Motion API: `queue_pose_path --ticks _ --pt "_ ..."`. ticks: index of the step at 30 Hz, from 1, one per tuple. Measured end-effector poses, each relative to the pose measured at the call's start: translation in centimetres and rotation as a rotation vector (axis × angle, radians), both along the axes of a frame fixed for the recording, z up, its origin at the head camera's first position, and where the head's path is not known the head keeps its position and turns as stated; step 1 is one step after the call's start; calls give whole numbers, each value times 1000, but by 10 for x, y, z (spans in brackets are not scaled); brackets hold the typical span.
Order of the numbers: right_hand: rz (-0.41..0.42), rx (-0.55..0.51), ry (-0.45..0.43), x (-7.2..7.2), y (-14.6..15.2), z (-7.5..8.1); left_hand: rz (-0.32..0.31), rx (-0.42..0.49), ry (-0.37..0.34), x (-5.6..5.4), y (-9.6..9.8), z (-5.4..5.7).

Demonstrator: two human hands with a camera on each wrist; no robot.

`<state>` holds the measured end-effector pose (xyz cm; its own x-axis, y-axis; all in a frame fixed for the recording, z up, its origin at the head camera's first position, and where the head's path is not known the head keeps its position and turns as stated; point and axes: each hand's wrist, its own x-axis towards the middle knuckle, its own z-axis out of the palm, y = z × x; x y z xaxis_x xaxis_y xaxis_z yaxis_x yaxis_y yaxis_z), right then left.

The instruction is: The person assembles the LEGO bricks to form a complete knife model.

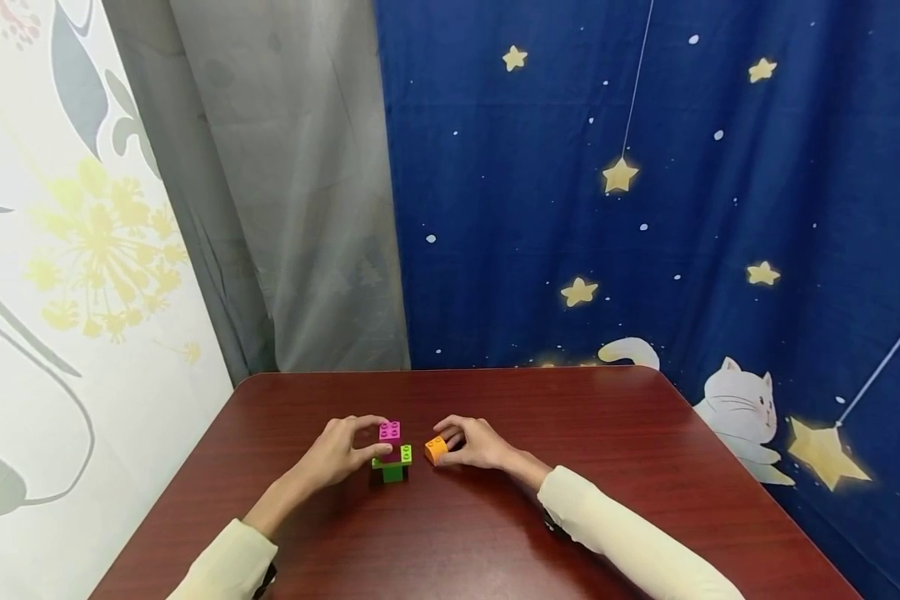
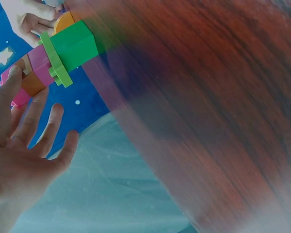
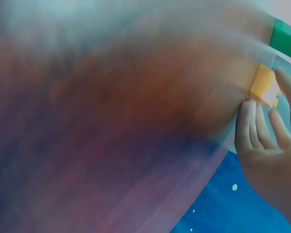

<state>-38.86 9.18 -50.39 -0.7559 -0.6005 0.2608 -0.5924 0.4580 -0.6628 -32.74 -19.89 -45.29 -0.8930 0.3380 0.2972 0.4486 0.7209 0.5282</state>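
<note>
A small stack of toy building blocks stands upright near the middle of the table. Its base is a dark green block, with a wider lime-green plate across it and a studded magenta block at the top. An orange-brown part shows between pink pieces in the left wrist view. My left hand pinches the upper part of this stack between thumb and fingers. Just right of it, an orange block with a rounded side is held by my right hand, thumb and fingertips around it.
The dark red wooden table has rounded far corners. Behind it hang a grey curtain and a blue curtain with stars and a white cat. A white flowered panel stands along the left side.
</note>
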Motion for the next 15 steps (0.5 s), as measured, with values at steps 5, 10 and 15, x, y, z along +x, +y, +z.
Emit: queue_pose_path --ticks 5,10,15 --pt "-90 -33 24 7 -6 -4 -13 6 5 1 0 1" --pt "-124 -11 42 12 -10 -2 -9 17 2 2 -1 1" --pt "-62 -8 27 14 -7 1 -4 7 13 2 -1 1"
